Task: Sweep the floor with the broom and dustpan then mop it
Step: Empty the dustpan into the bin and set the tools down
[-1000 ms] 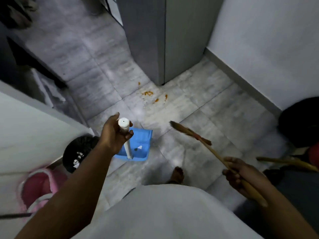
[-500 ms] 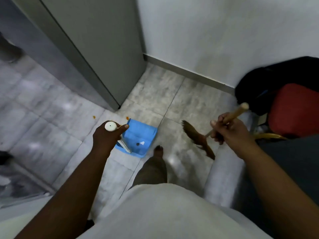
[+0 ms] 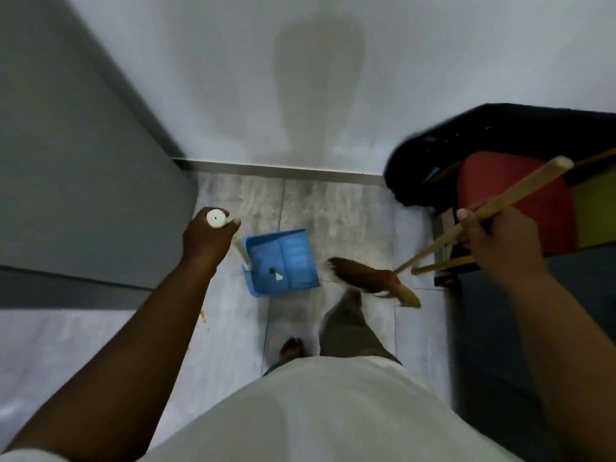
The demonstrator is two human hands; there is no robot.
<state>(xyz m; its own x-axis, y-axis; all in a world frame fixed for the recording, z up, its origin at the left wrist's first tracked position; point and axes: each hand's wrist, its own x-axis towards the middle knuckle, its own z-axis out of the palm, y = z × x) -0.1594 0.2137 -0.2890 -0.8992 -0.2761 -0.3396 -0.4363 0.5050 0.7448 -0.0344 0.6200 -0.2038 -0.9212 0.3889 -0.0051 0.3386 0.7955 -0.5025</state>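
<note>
Dustpan [image 3: 283,258] blue, white-handled, holding small debris beside brown broom [image 3: 373,281].

- The floor [image 3: 336,208] is pale grey tile with darker joints, running to a skirting strip at the far wall.
- A blue dustpan [image 3: 283,260] sits on it near the middle, with a few scraps inside.
- Just right of the dustpan, the brown broom head [image 3: 370,278] rests on the tiles, blurred.
- Two bare feet stand nearer: one [image 3: 291,348] left, the other [image 3: 353,296] by the bristles.
- Small orange specks [image 3: 202,315] lie at the left.
</note>
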